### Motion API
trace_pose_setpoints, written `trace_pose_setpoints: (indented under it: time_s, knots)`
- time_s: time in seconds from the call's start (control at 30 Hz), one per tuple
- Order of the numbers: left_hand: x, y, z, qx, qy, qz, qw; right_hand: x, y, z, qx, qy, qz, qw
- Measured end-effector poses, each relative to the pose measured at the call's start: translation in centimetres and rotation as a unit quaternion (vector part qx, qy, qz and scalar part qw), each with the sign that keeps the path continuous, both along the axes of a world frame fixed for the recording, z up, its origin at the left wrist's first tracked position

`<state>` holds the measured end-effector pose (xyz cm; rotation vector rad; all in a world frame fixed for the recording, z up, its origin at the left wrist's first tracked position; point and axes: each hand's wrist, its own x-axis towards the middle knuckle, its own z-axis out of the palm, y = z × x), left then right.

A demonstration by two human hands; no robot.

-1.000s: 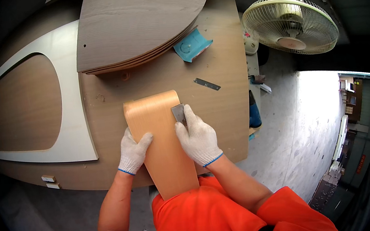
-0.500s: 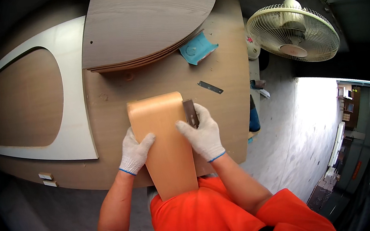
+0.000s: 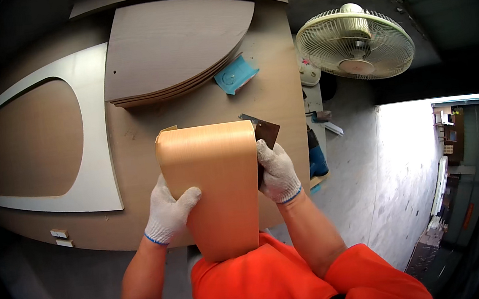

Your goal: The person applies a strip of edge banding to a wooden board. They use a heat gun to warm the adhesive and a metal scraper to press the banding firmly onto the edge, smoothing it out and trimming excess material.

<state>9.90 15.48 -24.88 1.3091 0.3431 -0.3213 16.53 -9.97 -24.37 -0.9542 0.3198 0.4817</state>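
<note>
Honey-coloured wood grain covers the long board (image 3: 213,179) that we see in the head view, set between the two hands. Its far end rolls over in a smooth curve and its near end meets the orange shirt (image 3: 239,296); we take the body to be acting as a backstop.

The left hand (image 3: 169,209), in rough white knit, is clamped on the board's left edge: the thumb lies across the face and the fingers are hidden below, likely to steady the piece. The right hand (image 3: 278,171), gloved alike, is closed around a thin, dark, square-cornered blade (image 3: 269,134) beside the board's right edge. The blade juts out beyond the thumb, which we think leaves its corner free; whether it touches the board we cannot tell.

Beyond the right hand, on the tan counter (image 3: 136,156), we find a narrow metal strip (image 3: 245,116), partly covered, and farther off a creased blue sheet (image 3: 236,76). Ahead of the left hand sit curved grey panels (image 3: 178,43), stacked flush, perhaps to save room. Left of that hand lies a smooth white frame (image 3: 99,143) with a rounded opening.
</note>
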Motion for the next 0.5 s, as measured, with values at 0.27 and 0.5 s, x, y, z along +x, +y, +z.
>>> trace_pose_setpoints:
  time_s: [0.27, 0.5]
  knots:
    - [-0.4, -2.2, 4.7, 0.056, -0.024, -0.044, 0.997, -1.4, -3.7, 6.0, -0.144, -0.063, 0.072, 0.985]
    - [-0.9, -2.9, 3.9, 0.041, -0.052, -0.068, 0.995, -3.5, -4.1, 6.0, -0.143, -0.082, 0.008, 0.986]
